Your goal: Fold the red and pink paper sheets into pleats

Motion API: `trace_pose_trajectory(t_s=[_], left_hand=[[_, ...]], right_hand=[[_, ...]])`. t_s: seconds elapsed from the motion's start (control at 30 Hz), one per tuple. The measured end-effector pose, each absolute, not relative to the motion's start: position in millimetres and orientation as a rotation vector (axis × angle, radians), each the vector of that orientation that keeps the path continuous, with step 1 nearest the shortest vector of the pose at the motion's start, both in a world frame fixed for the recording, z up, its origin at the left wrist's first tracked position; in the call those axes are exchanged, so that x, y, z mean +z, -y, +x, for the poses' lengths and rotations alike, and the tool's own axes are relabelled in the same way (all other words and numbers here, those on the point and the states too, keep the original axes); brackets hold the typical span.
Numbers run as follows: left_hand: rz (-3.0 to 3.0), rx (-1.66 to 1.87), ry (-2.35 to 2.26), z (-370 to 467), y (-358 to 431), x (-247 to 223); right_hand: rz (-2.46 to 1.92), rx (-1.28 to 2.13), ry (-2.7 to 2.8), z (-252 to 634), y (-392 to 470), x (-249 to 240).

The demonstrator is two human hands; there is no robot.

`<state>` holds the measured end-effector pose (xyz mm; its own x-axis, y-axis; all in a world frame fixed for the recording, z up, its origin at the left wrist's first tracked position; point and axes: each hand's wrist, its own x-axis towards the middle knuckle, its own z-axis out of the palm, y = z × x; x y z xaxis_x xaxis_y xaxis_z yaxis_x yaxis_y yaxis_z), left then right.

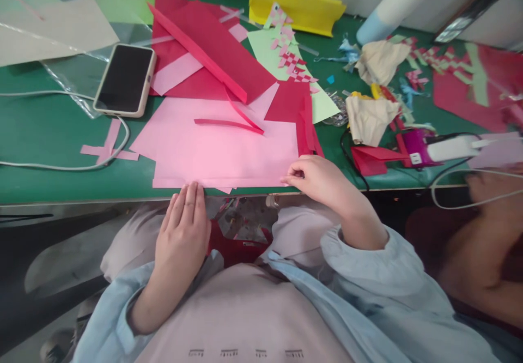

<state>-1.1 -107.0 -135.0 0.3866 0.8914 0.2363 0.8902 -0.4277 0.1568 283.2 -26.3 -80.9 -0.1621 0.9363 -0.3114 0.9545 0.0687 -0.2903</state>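
A large pink sheet of paper (229, 153) lies along the table's front edge, with a narrow folded band along its near side. Flat fingers of my left hand (186, 218), stretched out side by side, press on that near edge left of its middle. At the sheet's near right corner, my right hand (316, 180) has its thumb and forefinger pinched on the folded edge. Thin red folded strips (229, 125) rest on the pink sheet. Just beyond, red paper sheets (220, 47) overlap, one with a raised fold.
A phone (125, 81) with a white cable lies left, near crossed pink strips (109, 147). Behind stand a folded yellow sheet (296, 8) and a white-blue bottle (396, 6). Woven paper chains (288, 52), cloth pieces (373, 118) and a purple device (419, 146) lie right. Another person's arm (486, 243) is at far right.
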Motion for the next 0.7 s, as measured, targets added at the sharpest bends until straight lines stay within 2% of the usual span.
trace_pose_trajectory(t_s=[0.4, 0.7], left_hand=[[2.774, 0.432, -1.573, 21.7, 106.5, -130.6], [2.768, 0.416, -1.755, 32.3, 102.5, -128.7]], right_hand=[[1.950, -0.732, -2.232, 277.7, 22.5, -81.9], [1.933, -0.680, -2.236, 275.3, 18.7, -86.9]])
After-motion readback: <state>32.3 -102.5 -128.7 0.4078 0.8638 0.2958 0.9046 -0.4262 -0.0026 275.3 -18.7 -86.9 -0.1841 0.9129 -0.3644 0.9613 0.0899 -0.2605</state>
